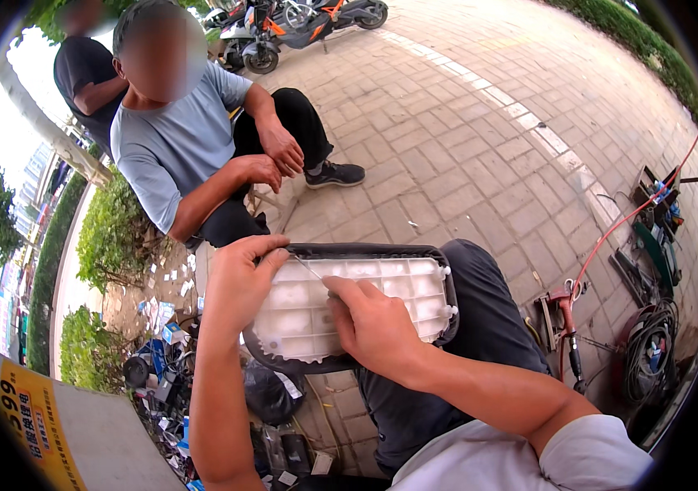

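An upturned scooter seat (pixel 402 288) rests on my lap, its ribbed white plastic base facing up and a black cover folded over its rim. My left hand (pixel 244 266) is closed on the seat's far left corner, thumb and fingers pinching the black edge. My right hand (pixel 373 323) lies over the base with its fingers pinched together. A thin metal rod (pixel 307 266) runs from its fingertips to the black edge beside my left thumb. What the rod belongs to is hidden inside my right hand.
A seated person (pixel 177 139) faces me, hands together; another person (pixel 87 82) stands behind. Discarded parts and packaging (pixel 160 360) litter the ground at left, near a black plastic bag (pixel 275 393). At right lie a red-handled tool (pixel 563 307), a red hose (pixel 639 217) and coiled cable (pixel 652 352).
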Tool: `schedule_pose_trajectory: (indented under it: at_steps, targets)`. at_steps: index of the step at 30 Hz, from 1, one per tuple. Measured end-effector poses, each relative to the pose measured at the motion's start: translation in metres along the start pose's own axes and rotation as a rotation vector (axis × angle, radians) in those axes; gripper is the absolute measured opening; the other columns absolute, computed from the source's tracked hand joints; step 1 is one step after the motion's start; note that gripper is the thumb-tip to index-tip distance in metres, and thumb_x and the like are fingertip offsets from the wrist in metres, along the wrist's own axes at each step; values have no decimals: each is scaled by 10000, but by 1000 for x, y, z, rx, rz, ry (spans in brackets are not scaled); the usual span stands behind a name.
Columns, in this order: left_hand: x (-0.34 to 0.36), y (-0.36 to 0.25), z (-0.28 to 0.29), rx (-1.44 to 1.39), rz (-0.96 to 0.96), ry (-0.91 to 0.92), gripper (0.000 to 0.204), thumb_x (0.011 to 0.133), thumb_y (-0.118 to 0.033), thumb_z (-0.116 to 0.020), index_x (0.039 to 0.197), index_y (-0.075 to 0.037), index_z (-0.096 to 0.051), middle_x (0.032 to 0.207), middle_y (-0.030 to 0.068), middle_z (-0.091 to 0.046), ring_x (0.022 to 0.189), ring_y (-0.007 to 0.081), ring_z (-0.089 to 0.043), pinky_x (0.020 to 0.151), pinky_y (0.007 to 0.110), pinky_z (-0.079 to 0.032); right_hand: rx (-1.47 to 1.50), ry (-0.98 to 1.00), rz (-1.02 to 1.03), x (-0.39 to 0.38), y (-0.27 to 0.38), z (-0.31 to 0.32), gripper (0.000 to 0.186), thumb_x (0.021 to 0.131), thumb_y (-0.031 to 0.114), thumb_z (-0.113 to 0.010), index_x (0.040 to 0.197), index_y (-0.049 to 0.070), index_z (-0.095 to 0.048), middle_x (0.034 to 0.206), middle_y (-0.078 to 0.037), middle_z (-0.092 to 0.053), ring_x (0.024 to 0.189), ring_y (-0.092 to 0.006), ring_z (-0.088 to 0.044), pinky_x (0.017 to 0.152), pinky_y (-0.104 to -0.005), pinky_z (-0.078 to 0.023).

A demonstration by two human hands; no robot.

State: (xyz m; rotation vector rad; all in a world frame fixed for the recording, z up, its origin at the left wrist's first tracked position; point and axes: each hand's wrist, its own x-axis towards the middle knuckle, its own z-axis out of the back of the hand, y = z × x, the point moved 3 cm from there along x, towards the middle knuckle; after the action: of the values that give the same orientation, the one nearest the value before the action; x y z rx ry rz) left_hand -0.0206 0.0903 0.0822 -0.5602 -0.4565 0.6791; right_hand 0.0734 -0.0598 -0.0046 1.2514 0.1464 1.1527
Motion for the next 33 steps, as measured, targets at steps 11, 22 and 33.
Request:
schedule_pose_trajectory:
  at_steps: [11, 22, 33]
  targets:
    - [-1, -12, -7, 414, -224, -102, 129, 923, -152, -636, 946, -29, -668, 830, 185, -687, 787, 384, -665, 694, 439, -503, 62, 238, -12, 34, -17, 48, 213, 886, 135, -599, 1071, 34, -629, 818, -216, -684, 766, -428, -656, 706, -506, -521]
    - [5, -15, -8, 443, -246, -69, 120, 928, -137, -622, 936, -19, -638, 832, 190, -672, 791, 391, -652, 702, 446, -495, -43, 498, -4, 67, -9, 66, 252, 882, 155, -579, 1081, 30, -671, 857, -212, -697, 794, -403, -665, 753, -469, -527]
    - [7, -19, -10, 472, -277, -58, 105, 923, -128, -622, 935, -27, -643, 840, 184, -673, 790, 389, -648, 700, 449, -495, -130, 665, -24, 99, -9, 64, 313, 873, 194, -570, 1112, 27, -682, 923, -223, -701, 835, -352, -677, 770, -441, -529]
